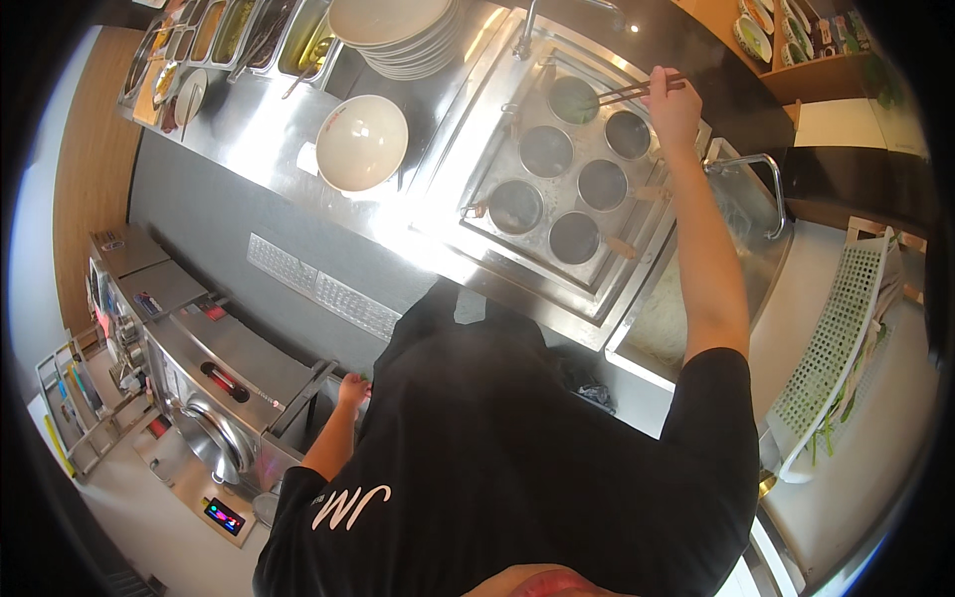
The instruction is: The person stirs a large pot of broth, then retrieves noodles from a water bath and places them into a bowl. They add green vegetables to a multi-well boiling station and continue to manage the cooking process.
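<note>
My right hand (673,104) grips a pair of brown chopsticks (634,92). Their tips reach into the upper left round well of a steel noodle boiler (515,261), where leafy greens (580,104) lie in the water. Several other round wells around it hold strainer baskets, some with wooden handles. Low at my left side is my left hand (356,389), with a small bit of green by its fingers; whether it holds anything is unclear. A cream bowl (362,143) stands on the steel counter left of the boiler.
Stacked plates or bowls (395,30) stand behind the bowl, beside steel food trays (235,30). A curved tap (776,186) rises over the basin right of the boiler. A perforated basket (832,336) with greens lies far right. Steel cabinets (224,351) stand at left.
</note>
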The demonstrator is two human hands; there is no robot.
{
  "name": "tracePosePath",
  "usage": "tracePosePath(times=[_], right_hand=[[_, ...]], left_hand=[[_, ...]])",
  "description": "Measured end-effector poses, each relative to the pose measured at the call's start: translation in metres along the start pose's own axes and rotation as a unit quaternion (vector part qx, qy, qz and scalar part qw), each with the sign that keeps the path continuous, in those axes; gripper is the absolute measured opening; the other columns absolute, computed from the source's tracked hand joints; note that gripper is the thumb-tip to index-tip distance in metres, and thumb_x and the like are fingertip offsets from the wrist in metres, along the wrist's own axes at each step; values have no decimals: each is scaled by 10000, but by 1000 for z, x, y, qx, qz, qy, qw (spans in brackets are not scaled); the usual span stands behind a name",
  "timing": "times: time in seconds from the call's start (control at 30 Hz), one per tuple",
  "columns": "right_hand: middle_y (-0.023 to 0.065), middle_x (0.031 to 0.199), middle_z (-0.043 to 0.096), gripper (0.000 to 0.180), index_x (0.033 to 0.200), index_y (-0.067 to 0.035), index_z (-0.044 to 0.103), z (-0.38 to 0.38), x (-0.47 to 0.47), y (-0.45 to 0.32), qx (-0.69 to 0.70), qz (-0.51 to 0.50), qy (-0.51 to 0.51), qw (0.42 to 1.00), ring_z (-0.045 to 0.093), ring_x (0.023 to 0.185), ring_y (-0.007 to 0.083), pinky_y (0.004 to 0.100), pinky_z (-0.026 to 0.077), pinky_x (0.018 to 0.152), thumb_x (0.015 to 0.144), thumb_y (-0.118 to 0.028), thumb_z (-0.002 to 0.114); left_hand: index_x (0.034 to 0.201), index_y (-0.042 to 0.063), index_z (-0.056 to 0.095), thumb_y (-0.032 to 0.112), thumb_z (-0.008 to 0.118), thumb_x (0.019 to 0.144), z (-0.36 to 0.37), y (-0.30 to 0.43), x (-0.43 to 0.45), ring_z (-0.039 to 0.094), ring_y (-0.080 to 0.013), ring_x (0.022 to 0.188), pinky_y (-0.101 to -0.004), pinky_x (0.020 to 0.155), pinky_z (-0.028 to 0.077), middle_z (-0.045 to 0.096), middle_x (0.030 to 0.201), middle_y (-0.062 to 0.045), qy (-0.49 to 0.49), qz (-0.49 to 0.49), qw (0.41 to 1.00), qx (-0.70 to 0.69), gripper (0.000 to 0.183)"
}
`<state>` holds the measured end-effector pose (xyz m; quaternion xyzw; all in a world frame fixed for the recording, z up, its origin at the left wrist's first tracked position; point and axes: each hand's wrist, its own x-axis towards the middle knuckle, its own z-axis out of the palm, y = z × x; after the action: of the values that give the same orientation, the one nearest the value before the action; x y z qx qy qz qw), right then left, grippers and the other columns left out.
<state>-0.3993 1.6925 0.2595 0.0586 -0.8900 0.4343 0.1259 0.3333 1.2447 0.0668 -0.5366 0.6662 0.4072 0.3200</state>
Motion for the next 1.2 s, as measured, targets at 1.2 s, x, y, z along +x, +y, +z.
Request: tracePosePath(times=[1.2], right_hand=[[119,741,723,366,932,-5,690,31,-24,41,15,112,-25,993,703,660,216,334,529,657,973,-343,557]], left_hand=[[990,64,538,27,628,854,-19,52,45,563,-114,583,-249,501,444,641,789,-51,-19,73,981,-180,167]])
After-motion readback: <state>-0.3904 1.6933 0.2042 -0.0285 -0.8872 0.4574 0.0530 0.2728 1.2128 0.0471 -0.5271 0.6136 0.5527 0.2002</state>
